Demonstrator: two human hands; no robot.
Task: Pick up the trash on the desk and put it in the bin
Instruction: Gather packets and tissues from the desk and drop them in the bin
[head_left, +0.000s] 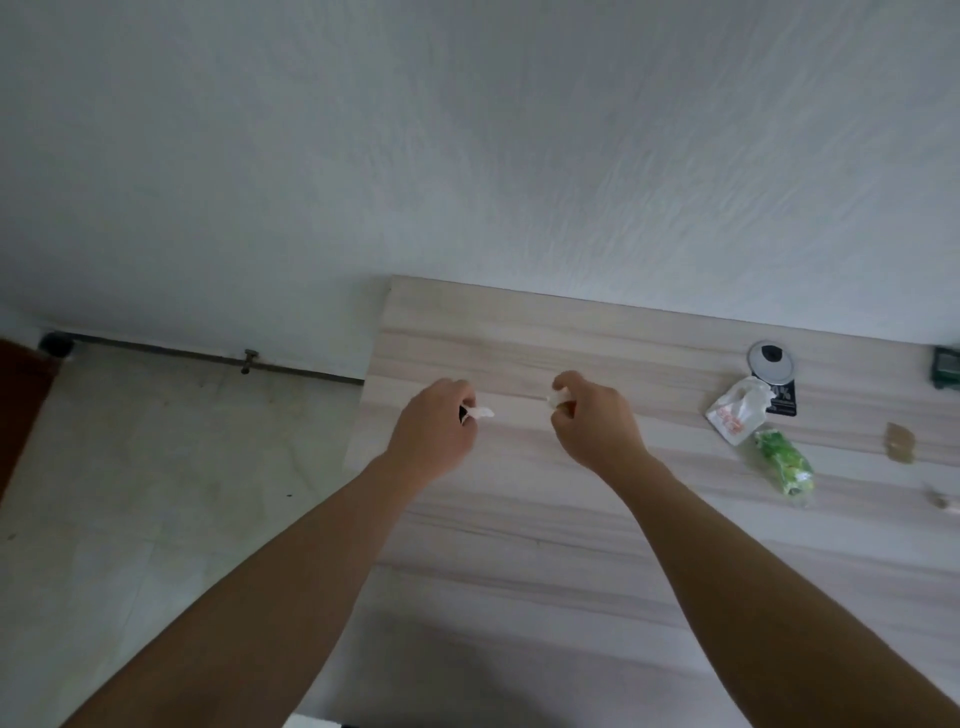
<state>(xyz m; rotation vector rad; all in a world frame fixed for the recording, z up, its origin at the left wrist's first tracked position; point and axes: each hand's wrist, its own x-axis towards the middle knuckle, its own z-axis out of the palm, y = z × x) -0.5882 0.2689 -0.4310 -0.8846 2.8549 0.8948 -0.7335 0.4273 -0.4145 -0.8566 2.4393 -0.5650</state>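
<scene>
Both hands hover over the left part of a pale wooden desk (519, 545). My left hand (434, 431) is closed around a small white scrap (482, 413) that sticks out past the fingers, with something dark beside it. My right hand (597, 421) pinches another small white scrap (557, 399) at its fingertips. Further right on the desk lie a torn white wrapper with orange print (735, 410), a crumpled green and clear wrapper (784, 460) and a small brown scrap (900, 441). No bin is in view.
A round silver lid (771, 358) and a black card (783, 400) sit near the desk's far edge. A dark green object (946, 369) is cut off at the right border. A white wall stands behind the desk. Tiled floor (156, 467) lies to the left.
</scene>
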